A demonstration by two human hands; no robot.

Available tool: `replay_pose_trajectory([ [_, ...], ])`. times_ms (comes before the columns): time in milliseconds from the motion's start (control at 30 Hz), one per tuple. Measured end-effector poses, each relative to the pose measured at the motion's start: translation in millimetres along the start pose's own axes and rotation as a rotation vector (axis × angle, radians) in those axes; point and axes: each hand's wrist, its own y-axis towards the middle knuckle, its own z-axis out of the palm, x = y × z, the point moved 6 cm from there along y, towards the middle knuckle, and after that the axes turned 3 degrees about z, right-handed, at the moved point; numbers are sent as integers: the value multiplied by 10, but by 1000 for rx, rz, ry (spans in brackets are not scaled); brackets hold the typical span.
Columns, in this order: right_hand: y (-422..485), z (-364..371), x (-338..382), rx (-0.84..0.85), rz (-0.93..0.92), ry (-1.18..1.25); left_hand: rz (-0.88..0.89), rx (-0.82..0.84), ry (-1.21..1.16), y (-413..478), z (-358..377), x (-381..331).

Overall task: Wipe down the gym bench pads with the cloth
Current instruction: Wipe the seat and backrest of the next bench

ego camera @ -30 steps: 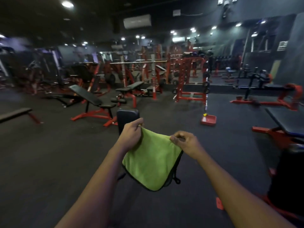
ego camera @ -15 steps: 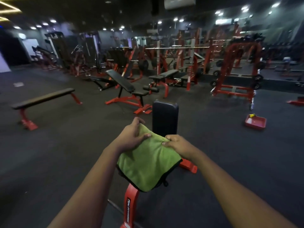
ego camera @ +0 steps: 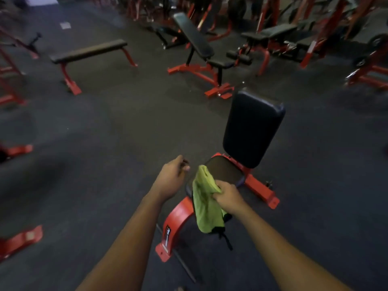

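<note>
Now, from the head view, our right hand (ego camera: pixel 226 198) is clamped on the cloth (ego camera: pixel 206 213), fingers curled round its upper part so the rest hangs at the near edge of the seat pad (ego camera: pixel 225 171); whether it touches, we cannot tell. Bunched so, we judge, it makes a wad fit for pressing. Our left hand (ego camera: pixel 171 179) hovers just left of the seat pad, fingers loosely curled on nothing, free to steady us. Behind the seat pad the back pad (ego camera: pixel 252 129) stands nearly upright, unwiped. Under the seat pad runs the frame (ego camera: pixel 178 221). Well beyond wait a flat bench (ego camera: pixel 88 50) and an incline bench (ego camera: pixel 193 34).
</note>
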Motion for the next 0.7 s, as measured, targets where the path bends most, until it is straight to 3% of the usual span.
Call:
replay_pose_trajectory([
  [200, 721, 195, -730, -136, 203, -11, -194, 73, -44, 253, 759, 1093],
  [333, 1304, 250, -809, -243, 140, -250, -340, 40, -127, 387, 1245, 1725],
  [467, 2050, 887, -1152, 49, 41, -481, -467, 6, -152, 530, 1822, 2478],
  [567, 2547, 1434, -1620, 99, -50, -715, -578, -66, -140, 520, 2242, 3074],
  [700, 2868, 2017, -2138, 147, -160, -803, -663, -56, -108, 479, 2902, 3628],
])
